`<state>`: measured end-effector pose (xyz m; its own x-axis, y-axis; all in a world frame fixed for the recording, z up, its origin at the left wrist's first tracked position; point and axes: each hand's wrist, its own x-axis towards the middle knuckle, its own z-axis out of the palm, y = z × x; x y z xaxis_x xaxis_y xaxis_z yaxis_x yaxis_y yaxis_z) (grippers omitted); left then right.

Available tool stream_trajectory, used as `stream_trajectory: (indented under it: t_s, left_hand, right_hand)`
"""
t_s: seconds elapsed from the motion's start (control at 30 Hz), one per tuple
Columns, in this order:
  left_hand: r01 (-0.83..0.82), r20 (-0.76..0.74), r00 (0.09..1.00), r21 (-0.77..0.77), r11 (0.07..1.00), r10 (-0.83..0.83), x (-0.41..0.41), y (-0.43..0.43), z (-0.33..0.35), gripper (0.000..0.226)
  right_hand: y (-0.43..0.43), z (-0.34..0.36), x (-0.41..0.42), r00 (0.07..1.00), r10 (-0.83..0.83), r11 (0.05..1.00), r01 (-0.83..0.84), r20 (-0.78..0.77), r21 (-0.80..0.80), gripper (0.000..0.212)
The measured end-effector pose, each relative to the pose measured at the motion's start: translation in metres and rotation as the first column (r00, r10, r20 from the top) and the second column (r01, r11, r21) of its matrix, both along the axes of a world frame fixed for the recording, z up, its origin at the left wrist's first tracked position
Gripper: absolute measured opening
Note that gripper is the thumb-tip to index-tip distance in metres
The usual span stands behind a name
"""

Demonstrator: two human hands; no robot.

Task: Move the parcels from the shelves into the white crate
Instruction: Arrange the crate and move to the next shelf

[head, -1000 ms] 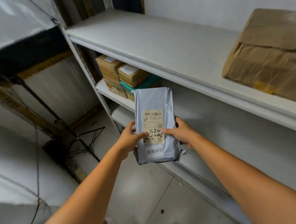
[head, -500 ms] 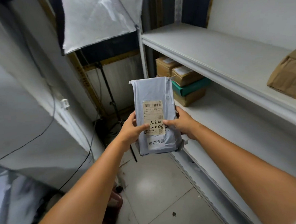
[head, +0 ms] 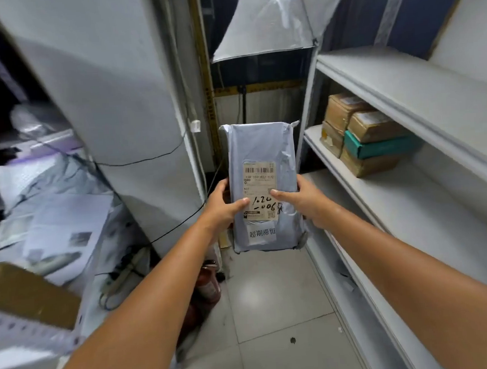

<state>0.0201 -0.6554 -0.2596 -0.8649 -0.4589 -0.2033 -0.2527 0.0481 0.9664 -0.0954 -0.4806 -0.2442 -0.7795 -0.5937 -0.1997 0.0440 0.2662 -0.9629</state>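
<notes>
A grey plastic-wrapped parcel (head: 260,148) with a barcode label and handwritten numbers is held upright in front of me, above the floor. My left hand (head: 223,207) grips its left edge, thumb across the label. My right hand (head: 302,201) grips its right edge, thumb on the label too. The white shelves (head: 420,91) stand to the right. Several brown boxes and a teal box (head: 378,146) sit stacked on a middle shelf. A white crate edge (head: 22,329), blurred, shows at lower left with a brown cardboard box (head: 28,294) in it.
A white wall panel (head: 116,106) stands left of centre with a black cable hanging across it. A softbox light (head: 268,18) on a stand is straight ahead. Grey parcels and papers (head: 54,215) lie piled at left. Tiled floor (head: 273,297) runs between the shelves and the pile.
The view has swung to the left, away from the shelves. The parcel stays held in both hands. The pile at left and the crate edge have come into view.
</notes>
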Motion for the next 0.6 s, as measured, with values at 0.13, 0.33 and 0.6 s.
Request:
stream_trajectory:
  t_s: [0.13,0.33,0.6]
  left_hand:
    - [-0.125,0.019,0.992,-0.049,0.991,0.126,0.041,-0.011,0.004,0.086]
    - [-0.293,0.013,0.956,-0.049,0.955,0.294,0.098,-0.014,0.010,0.071]
    - [-0.537,0.015,0.842,-0.071,0.841,0.539,0.178,0.044,0.002,0.065]
  right_hand:
    - [-0.024,-0.005,0.026,0.998,0.054,0.998,-0.055,-0.034,-0.024,0.054]
    - [-0.049,-0.002,0.060,0.979,0.196,0.981,-0.195,-0.063,0.021,0.054]
    - [-0.039,-0.007,0.108,0.884,0.464,0.886,-0.462,-0.056,0.042,0.061]
